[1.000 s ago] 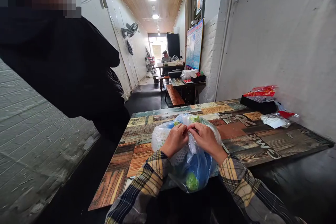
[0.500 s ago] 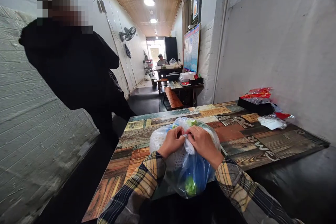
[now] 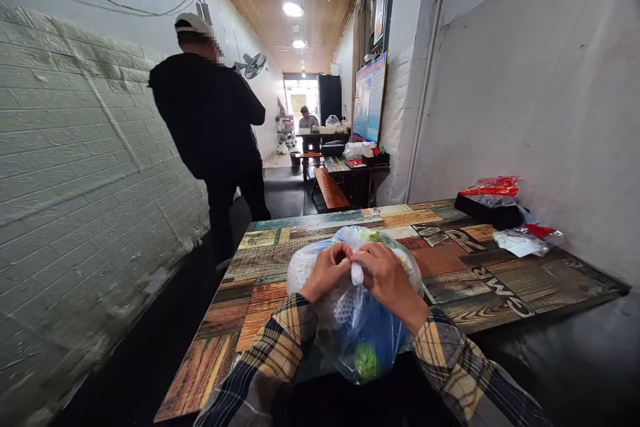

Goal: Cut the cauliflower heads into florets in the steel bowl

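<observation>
A clear plastic bag [image 3: 345,340] sits at the near edge of the wood-patterned table [image 3: 270,287]. Through its film show a green vegetable [image 3: 367,359], something blue and some white, dotted material. The bag's top is gathered and twisted into a knot-like bunch [image 3: 357,273]. My left hand [image 3: 327,270] pinches this gathered plastic from the left, thumb and forefinger together. From the right, my right hand [image 3: 386,280] grips the same plastic, its fingertips meeting those of my left hand. The fingertips partly hide the knot.
On the table's right, by the wall, lie a black tray [image 3: 487,210] with red packets and a clear packet [image 3: 523,243]. A person in black [image 3: 210,120] stands at the left. Further back are a bench [image 3: 331,188], another table and a seated person [image 3: 309,120].
The person in black has moved right and farther away along the left wall. My hands stay at the bag's gathered top, with the fingers slightly shifted.
</observation>
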Demonstrator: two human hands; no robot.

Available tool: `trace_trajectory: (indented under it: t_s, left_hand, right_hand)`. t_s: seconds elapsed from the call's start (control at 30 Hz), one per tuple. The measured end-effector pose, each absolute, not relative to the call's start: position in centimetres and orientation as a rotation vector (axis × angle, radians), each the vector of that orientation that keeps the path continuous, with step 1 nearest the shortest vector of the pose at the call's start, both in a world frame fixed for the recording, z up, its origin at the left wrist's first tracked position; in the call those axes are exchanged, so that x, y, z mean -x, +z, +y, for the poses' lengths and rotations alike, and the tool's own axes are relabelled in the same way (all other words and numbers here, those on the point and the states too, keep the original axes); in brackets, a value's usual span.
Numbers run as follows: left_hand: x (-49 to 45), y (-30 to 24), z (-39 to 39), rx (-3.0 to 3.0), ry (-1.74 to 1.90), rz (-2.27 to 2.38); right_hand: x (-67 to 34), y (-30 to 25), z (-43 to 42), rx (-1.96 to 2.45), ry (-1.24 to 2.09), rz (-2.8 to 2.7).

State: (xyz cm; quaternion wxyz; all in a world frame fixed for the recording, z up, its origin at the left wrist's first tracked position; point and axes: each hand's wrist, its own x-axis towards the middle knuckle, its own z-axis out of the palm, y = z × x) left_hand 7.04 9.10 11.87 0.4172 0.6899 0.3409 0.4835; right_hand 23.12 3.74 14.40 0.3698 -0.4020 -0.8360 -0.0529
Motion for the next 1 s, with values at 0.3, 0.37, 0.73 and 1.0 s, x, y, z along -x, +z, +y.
trace_trajectory:
  t_s: [0.3, 0.37, 0.73, 1.0]
  left_hand:
    - [-7.4, 10.9, 8.9, -1.822, 1.287, 0.935]
    - [-7.7, 11.1, 8.6, -1.853, 1.317, 0.967]
    - [-9.2, 13.1, 8.1, -1.938, 1.303, 0.981]
    - [-8.2, 12.8, 9.4, -1.730, 1.177, 0.817]
  right_hand:
    - [-24.0, 13.6, 4.6, 0.943, 0.270, -1.814]
    - [-24.2, 13.6, 4.8, 0.948, 0.336, -1.763]
    - [-25.2, 13.8, 5.6, 0.949, 0.751, -1.607]
    - [-25.8, 14.2, 6.1, 0.893, 0.887, -1.650]
